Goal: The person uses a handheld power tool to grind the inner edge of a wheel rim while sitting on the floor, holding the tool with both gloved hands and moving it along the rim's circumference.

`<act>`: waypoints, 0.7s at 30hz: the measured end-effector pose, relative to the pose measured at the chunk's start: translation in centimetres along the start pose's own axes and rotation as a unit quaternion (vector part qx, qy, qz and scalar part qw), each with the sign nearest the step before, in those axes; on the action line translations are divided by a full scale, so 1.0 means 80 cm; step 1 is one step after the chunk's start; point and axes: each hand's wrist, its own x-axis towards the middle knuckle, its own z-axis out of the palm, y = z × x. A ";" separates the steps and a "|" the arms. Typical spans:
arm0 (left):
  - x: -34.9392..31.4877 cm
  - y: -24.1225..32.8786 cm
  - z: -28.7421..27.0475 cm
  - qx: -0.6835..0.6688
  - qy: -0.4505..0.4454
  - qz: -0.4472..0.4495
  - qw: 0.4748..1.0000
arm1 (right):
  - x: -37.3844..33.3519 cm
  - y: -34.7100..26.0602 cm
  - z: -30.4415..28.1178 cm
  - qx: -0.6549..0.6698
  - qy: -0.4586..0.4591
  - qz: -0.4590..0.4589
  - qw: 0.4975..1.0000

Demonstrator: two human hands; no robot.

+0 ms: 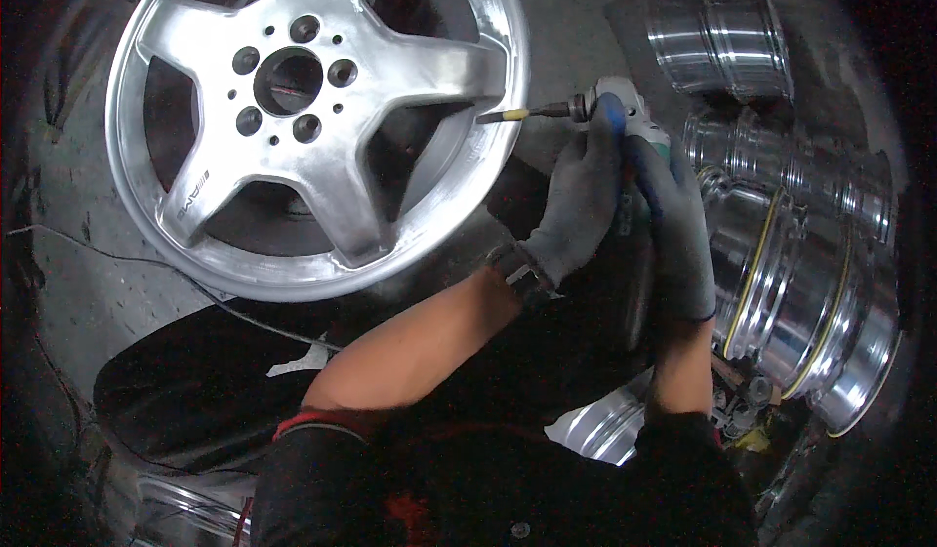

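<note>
My gloved left hand (583,188) is closed round the head of an angle grinder (637,118) with a grey-white housing. Along its body wraps my gloved right hand (681,230). From the grinder head a long thin spindle with a yellow-banded tip (512,115) points left. That tip lies over the right side of the rim of a silver alloy wheel (337,142); whether it touches the metal I cannot tell. The five-spoke wheel lies face up in front of me, partly polished. Both gloves are grey with blue patches and hide much of the tool.
Several shiny wheel barrels (771,274) are lined up on the right, with another polished barrel (717,35) at the far right. A thin cable (127,257) runs across the floor at left. Below it is my dark-clothed leg (195,381). Small metal parts (747,396) lie near my right forearm.
</note>
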 end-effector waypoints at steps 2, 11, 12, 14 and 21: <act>0.005 -0.005 0.006 -0.066 0.005 0.061 0.996 | -0.001 -0.002 0.000 0.038 -0.009 0.023 0.999; -0.008 0.013 0.009 0.027 -0.029 -0.002 0.999 | -0.006 0.002 -0.010 -0.014 0.031 -0.049 0.998; -0.006 0.009 0.007 0.026 -0.029 -0.003 0.999 | -0.006 0.008 -0.011 -0.012 0.037 -0.048 0.998; 0.000 0.000 -0.007 -0.020 -0.083 -0.025 0.996 | -0.010 0.008 -0.003 -0.006 0.038 -0.047 0.998; -0.004 -0.005 0.000 -0.086 -0.057 0.013 0.995 | -0.021 -0.012 0.004 -0.023 0.047 -0.036 0.998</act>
